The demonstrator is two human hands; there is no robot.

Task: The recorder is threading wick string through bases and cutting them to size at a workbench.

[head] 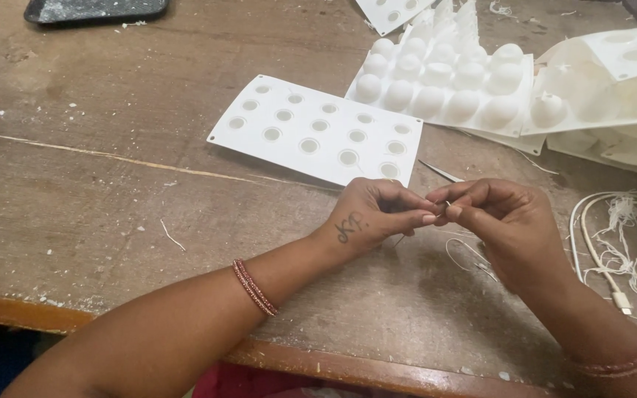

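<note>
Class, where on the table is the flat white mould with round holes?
In the head view, the flat white mould lies at centre on the wooden table, just beyond the left hand, left of the dome-shaped mould.

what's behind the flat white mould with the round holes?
Behind the flat white mould lies an upturned mould showing rows of white domes, overlapping more white moulds stacked to its right. What the stack covers underneath is hidden. The bare wooden table shows elsewhere.

Table (112,199): worn wood, rough, matt, scratched, flecked with white crumbs. Flat mould (317,131): white, silicone-like, smooth, matt. Domed mould (444,85): same white material, faint sheen. Dark tray (94,9): looks metal, speckled. Wick strands (617,228): white fibrous string, frayed. Bangles (254,287): reddish, beaded, slightly glossy.
</note>
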